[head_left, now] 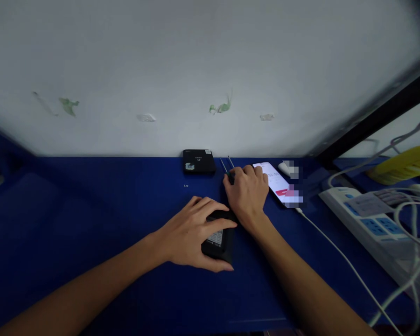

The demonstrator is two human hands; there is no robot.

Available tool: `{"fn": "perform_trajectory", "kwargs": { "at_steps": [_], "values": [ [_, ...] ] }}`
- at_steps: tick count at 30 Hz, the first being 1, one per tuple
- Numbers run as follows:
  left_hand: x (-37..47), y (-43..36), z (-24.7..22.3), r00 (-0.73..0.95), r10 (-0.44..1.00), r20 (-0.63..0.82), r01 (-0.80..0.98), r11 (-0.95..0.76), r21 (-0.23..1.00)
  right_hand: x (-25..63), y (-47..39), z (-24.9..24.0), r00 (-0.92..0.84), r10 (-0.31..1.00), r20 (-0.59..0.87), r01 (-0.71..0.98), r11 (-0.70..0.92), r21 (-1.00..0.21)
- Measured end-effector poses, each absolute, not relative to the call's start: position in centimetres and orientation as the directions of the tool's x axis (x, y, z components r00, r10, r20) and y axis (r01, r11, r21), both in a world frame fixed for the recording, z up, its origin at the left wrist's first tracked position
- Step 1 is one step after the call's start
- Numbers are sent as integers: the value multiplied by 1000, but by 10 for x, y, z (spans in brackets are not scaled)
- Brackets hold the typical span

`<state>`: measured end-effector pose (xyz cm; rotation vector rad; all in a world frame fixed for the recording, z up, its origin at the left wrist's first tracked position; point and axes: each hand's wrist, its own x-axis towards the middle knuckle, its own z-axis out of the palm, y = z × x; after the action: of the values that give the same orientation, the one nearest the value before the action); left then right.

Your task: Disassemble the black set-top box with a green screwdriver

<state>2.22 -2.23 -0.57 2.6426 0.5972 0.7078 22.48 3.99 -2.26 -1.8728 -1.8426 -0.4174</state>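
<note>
My left hand (192,233) grips a black box-shaped device (227,245), thumb along its near edge and fingers reaching over its top to the far side. A pale printed label (215,238) faces up between the fingers. Just beyond the device, my right hand (248,189) is curled down on the table over the handles of two thin screwdrivers (227,163). Their metal shafts point toward the wall, and a bit of teal handle shows at the thumb and forefinger. How many of the handles are held is hidden under the palm.
A flat black box (199,162) lies by the wall, with several tiny screws (185,185) in front. On the right are a lit phone (275,182) with a white cable (336,245), a partly blurred white object (284,168) and a power strip (350,224) under tangled cords.
</note>
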Motion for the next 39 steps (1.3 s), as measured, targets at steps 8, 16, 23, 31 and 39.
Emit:
{"fn": "perform_trajectory", "kwargs": {
  "at_steps": [8, 16, 23, 31, 39],
  "values": [
    [21, -23, -7, 791, 474, 388, 303, -853, 425, 226, 39, -22, 78, 832, 550, 985, 22, -173],
    [20, -25, -6, 789, 472, 393, 302, -855, 421, 239, 30, -13, 125, 819, 560, 960, 42, -276],
    [22, -27, 1, 761, 537, 364, 326, -802, 501, 240, 20, -4, 105, 817, 567, 900, 165, -404],
    [19, -27, 4, 743, 542, 393, 297, -793, 531, 225, 6, 9, 45, 837, 546, 743, 337, -578],
    [18, -23, 6, 701, 563, 438, 255, -771, 584, 223, 1, 16, 17, 900, 435, 591, 342, -731]
  ]
}}
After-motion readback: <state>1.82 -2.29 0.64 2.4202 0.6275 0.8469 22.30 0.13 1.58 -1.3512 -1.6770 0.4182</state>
